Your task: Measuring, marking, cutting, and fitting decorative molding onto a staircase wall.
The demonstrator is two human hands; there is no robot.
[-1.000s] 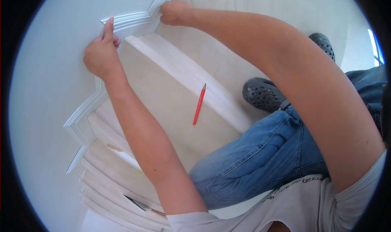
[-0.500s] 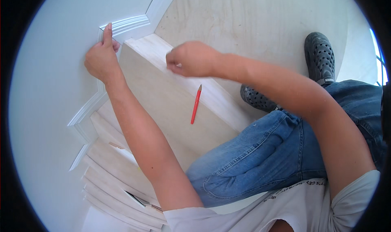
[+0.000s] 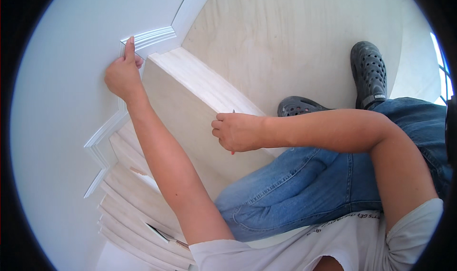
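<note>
My left hand (image 3: 124,76) is at the wall. One finger lies straight along the end of a short white grooved moulding strip (image 3: 156,36), while the other fingers curl below at its corner and edge. The strip sits just above the stair step (image 3: 183,102). Over that step, my right hand (image 3: 240,132) is closed on a red pencil. Most of the pencil (image 3: 233,152) is hidden under the hand; its dark tip shows above the knuckles and a bit of red below.
More white moulding (image 3: 102,130) zigzags down the wall beside the lower steps (image 3: 138,190). A thin dark-edged object (image 3: 157,232) lies on one lower step. My bent jeans-clad knee and dark clogs (image 3: 369,73) are at the right, on the wood-toned landing (image 3: 285,42).
My right hand has come down and slightly right onto the pencil, which lay loose on the step, and closed over it. The left hand stays at the moulding strip; the view shifted slightly.
</note>
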